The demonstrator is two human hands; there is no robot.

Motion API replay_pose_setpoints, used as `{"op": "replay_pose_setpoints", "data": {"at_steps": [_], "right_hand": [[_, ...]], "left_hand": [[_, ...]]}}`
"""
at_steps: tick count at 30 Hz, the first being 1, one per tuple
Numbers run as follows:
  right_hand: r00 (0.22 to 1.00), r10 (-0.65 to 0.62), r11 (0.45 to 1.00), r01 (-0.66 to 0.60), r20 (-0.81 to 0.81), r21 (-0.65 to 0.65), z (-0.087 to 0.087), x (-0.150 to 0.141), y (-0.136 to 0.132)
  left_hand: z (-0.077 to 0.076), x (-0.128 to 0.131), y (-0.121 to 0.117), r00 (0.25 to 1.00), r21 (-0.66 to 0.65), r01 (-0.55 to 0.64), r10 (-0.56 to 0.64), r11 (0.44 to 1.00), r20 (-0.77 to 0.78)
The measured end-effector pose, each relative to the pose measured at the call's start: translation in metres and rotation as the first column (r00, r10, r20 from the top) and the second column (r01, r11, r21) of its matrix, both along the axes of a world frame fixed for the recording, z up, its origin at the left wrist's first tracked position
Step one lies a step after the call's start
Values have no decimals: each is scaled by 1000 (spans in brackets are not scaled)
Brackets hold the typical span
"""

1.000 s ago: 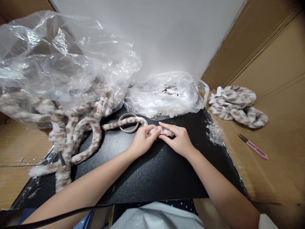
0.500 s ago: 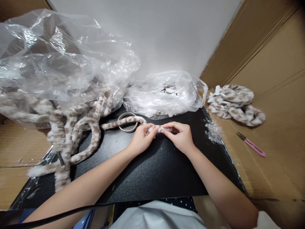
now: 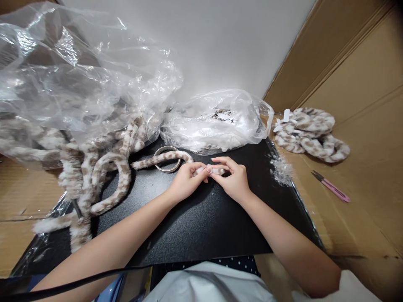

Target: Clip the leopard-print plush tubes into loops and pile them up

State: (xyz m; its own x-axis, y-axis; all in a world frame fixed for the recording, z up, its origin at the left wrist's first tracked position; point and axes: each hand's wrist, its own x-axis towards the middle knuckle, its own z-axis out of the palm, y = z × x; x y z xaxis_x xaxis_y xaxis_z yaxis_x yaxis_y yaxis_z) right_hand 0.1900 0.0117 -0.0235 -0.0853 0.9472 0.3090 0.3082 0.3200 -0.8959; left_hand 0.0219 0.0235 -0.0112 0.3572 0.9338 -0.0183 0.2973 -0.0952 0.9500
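Observation:
A long furry tube (image 3: 147,162), white with brown patches, lies on the black tabletop and leads up into my two hands. My left hand (image 3: 185,181) is closed on it near its end, thumb on top and fingers behind. Close beside, my right hand (image 3: 232,178) curls around the short end, its thumb by the left thumb and its forefinger raised off the fur. Fingers hide part of the tube there. A pale ring like a tape roll (image 3: 168,170) lies flat just left of my hands, with the tube passing across it.
At left, a big clear plastic bag (image 3: 103,79) covers more furry tubes (image 3: 111,201). Another plastic bag (image 3: 189,130) with small white pieces stands behind my hands. Right, on cardboard (image 3: 362,226), lie furry loops (image 3: 315,121) and pink-handled snips (image 3: 335,191). Plastic scraps (image 3: 281,171) lie at the table's right edge.
My right forefinger has lifted away from the tube's end, and the right hand has shifted slightly left. The left hand keeps its hold. The whole view has moved slightly.

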Motion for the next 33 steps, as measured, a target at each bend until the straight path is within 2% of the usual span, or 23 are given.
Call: {"op": "replay_pose_setpoints", "data": {"at_steps": [7, 12, 16, 19, 21, 27, 33], "right_hand": [[998, -41, 998, 39, 39, 48, -1, -7, -4], [999, 18, 995, -23, 45, 95, 4, -5, -4], [998, -43, 990, 37, 38, 139, 6, 2, -2], [998, -59, 991, 59, -6, 122, 5, 3, 0], [995, -62, 996, 68, -84, 66, 4, 2, 1], [934, -76, 992, 34, -350, -125, 5, -7, 3], [886, -102, 977, 4, -451, -213, 0, -13, 3]], "left_hand": [[0, 4, -2, 989, -85, -77, 86, 993, 119], [-5, 6, -1, 960, -107, -167, 187, 980, 210], [-5, 7, 0, 949, -107, -202, 222, 973, 224], [-4, 6, -1, 960, -101, -165, 183, 981, 210], [-3, 5, -1, 960, -132, -121, 149, 984, 235], [-4, 6, 0, 890, -348, 52, 114, 936, 441], [-7, 9, -2, 865, -316, 161, 21, 935, 502]]}}
